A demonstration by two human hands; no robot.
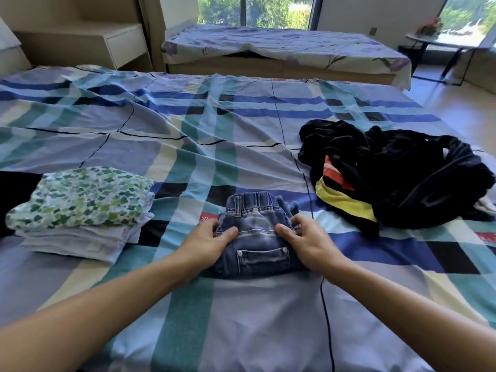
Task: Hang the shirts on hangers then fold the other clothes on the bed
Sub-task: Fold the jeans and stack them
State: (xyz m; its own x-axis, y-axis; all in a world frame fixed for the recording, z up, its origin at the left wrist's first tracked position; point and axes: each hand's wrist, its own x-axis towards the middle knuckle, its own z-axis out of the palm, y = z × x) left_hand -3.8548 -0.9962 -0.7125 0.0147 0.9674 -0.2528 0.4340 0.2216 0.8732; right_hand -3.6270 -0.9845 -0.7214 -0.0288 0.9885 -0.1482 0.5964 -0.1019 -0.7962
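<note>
Folding stage: your left hand [208, 237] and right hand [304, 237] grip the jeans [255, 213] between their fingers; next, probably carry them leftward.

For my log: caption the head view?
Left hand and right hand grip folded blue denim jeans on plaid-sheeted bed, beside black clothes pile.

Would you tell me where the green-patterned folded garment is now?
In the head view, the green-patterned garment tops a folded stack on the left side of the bed, left of the jeans gripped by the left hand and right hand.
</note>
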